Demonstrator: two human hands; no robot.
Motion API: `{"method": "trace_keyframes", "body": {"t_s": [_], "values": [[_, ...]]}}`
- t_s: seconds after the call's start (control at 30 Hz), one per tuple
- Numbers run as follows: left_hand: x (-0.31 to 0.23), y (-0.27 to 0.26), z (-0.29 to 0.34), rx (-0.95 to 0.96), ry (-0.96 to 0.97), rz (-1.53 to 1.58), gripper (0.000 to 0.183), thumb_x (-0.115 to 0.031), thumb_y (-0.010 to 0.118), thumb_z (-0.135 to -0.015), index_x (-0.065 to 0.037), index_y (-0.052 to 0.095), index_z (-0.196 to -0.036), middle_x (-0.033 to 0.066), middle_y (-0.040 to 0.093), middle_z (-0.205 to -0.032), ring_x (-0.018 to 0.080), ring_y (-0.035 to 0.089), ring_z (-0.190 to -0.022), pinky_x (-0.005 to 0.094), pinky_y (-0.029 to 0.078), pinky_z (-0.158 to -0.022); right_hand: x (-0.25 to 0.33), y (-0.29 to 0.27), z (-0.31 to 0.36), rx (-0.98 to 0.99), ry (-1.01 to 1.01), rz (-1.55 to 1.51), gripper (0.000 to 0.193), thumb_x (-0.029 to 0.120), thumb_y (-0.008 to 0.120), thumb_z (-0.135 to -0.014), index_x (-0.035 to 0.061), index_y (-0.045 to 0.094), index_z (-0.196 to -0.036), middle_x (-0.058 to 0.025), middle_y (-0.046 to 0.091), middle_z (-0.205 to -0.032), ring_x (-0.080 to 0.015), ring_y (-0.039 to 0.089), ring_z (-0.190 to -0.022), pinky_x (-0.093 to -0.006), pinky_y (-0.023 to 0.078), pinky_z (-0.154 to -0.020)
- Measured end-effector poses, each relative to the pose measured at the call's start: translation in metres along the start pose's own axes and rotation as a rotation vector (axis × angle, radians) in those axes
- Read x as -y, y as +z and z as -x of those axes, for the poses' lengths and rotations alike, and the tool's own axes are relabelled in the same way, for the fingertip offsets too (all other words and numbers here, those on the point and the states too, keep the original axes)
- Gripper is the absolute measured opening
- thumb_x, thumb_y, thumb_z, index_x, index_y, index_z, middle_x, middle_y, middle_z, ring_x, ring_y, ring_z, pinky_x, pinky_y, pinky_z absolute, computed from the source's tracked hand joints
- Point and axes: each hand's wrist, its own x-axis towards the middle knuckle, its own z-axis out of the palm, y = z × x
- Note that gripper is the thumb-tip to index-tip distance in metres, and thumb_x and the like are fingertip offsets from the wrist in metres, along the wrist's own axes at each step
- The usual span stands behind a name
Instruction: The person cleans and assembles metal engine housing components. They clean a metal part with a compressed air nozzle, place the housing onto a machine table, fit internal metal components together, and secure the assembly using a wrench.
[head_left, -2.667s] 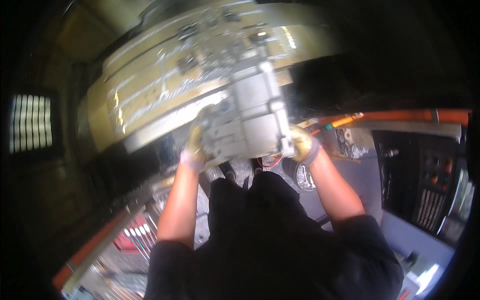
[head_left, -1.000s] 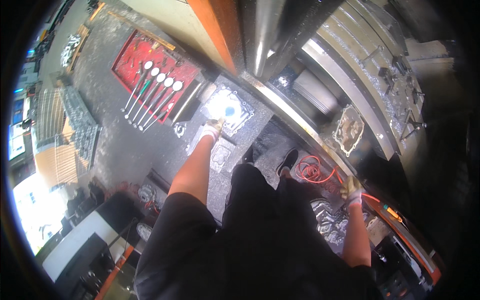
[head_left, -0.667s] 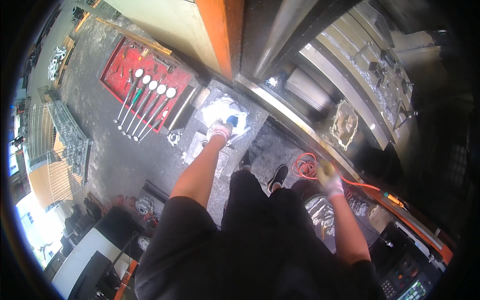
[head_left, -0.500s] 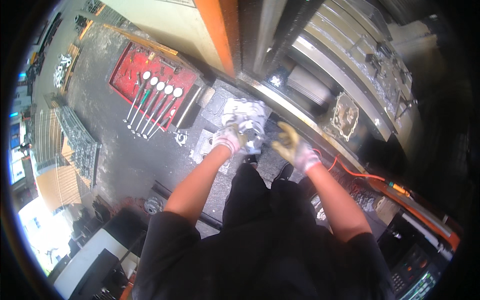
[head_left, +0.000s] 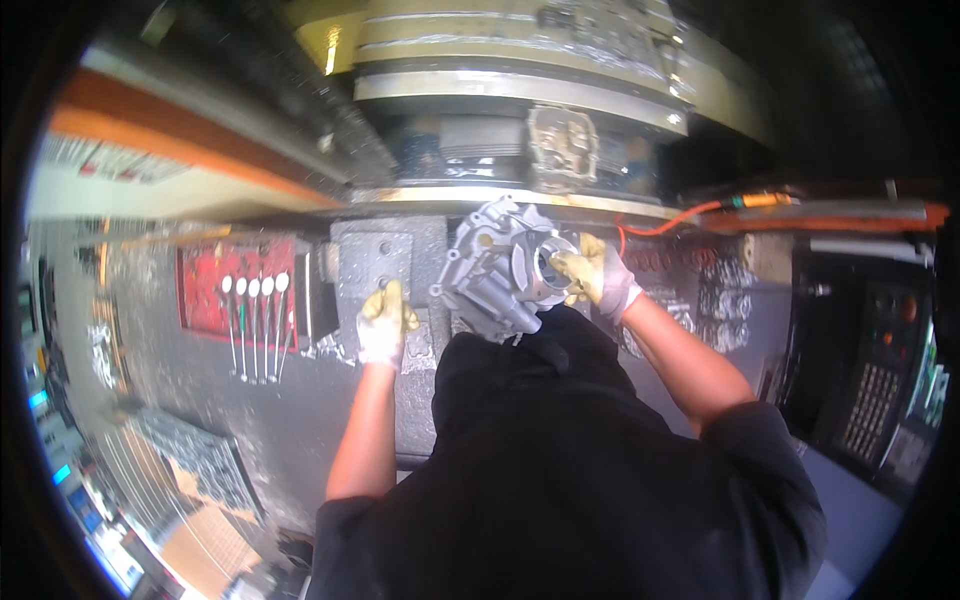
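Note:
A grey cast-metal housing (head_left: 492, 270) with ribs, bolt bosses and a round opening hangs in front of my body, tilted. My right hand (head_left: 598, 275), in a white glove with yellow fingers, grips it at the rim of the round opening, with fingers partly inside. My left hand (head_left: 385, 325), gloved the same way, is apart from the housing, to its left. Its fingers are loosely bent and somewhat apart, with nothing visible in them. Below and beyond it lies a grey plate (head_left: 350, 260) with holes.
A red tray (head_left: 205, 295) with several dial bore gauges (head_left: 254, 315) stands at left. Ahead, behind a metal sill (head_left: 440, 196), a machine bay holds another casting (head_left: 562, 145). An orange hose (head_left: 670, 222) runs at right, near stacked castings (head_left: 725, 300) and a control panel (head_left: 880, 390).
My view has swung to the right. The housing has been lifted closer to my body in my right hand, which was free and spread before. My left hand has let go of it.

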Motion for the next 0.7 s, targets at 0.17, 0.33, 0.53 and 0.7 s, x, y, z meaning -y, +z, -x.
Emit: {"method": "trace_keyframes", "body": {"t_s": [0.17,0.33,0.53,0.7], "values": [[-0.032,0.068,0.033,0.047,-0.089,0.244,0.069,-0.066,0.050,-0.101,-0.004,0.062,-0.129,0.0123,0.071,-0.111,0.0217,0.070,-0.092,0.0389,0.058,-0.083,-0.012,-0.068,0.039,0.195,-0.125,-0.267,0.026,0.023,0.064,-0.097,0.0015,0.067,-0.112,-0.0038,0.067,-0.076,-0.0135,0.065,-0.054,-0.0232,0.046,-0.043],[-0.141,0.153,0.065,0.789,-0.149,0.707,0.097,-0.087,0.056,-0.080,0.004,0.066,-0.110,0.0217,0.070,-0.096,0.0372,0.070,-0.087,0.0510,0.058,-0.085,-0.069,-0.113,0.008,0.356,-0.096,-0.562,0.049,0.045,0.059,-0.103,0.0037,0.061,-0.129,-0.0122,0.071,-0.097,-0.0175,0.070,-0.080,-0.0305,0.058,-0.064],[-0.162,0.313,0.029,0.420,-0.399,0.244,0.051,-0.045,0.072,-0.095,0.002,0.063,-0.114,0.0121,0.070,-0.089,0.0266,0.069,-0.079,0.0399,0.058,-0.076,-0.206,-0.226,-0.075,-0.086,0.333,-0.288,0.092,0.075,0.059,-0.090,0.0224,0.033,-0.161,-0.0144,0.052,-0.151,-0.0324,0.052,-0.136,-0.0499,0.043,-0.113],[-0.140,0.341,0.034,0.631,-0.541,0.383,0.051,-0.046,0.073,-0.095,0.001,0.062,-0.112,0.0120,0.066,-0.090,0.0285,0.066,-0.082,0.0420,0.054,-0.080,-0.271,-0.299,-0.083,-0.158,0.341,-0.595,0.093,0.080,0.050,-0.092,0.0218,0.032,-0.162,-0.0154,0.049,-0.155,-0.0317,0.051,-0.135,-0.0503,0.039,-0.115]]}}
